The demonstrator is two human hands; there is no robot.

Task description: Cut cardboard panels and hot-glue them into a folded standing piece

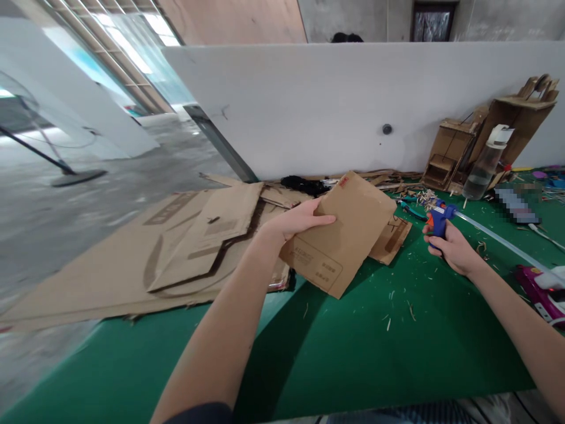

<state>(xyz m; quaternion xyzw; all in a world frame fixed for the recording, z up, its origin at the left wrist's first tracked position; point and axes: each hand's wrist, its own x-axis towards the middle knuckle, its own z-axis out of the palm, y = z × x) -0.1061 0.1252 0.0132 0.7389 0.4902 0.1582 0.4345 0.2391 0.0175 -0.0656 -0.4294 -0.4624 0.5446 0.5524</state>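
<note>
My left hand (302, 221) grips the left edge of a cardboard piece (342, 235), thumb on top, holding it tilted over the green table. Faint print and a small red mark show on that piece. Behind its right corner lies a smaller cardboard piece (392, 240). In my right hand (448, 244) is a blue glue gun (439, 222) with an orange part, its nozzle side turned toward the left. A long clear glue stick (498, 235) runs out of its back to the right. Pliers with teal handles (411, 210) lie just left of the gun.
Large cardboard sheets (119, 259) overhang the table's left end. Along the white panel (309, 106) lie scraps. A clear bottle (483, 168), cardboard models (450, 150), a phone (516, 206) and a magenta device (536, 294) stand or lie at right. The green table (379, 353) has small shavings.
</note>
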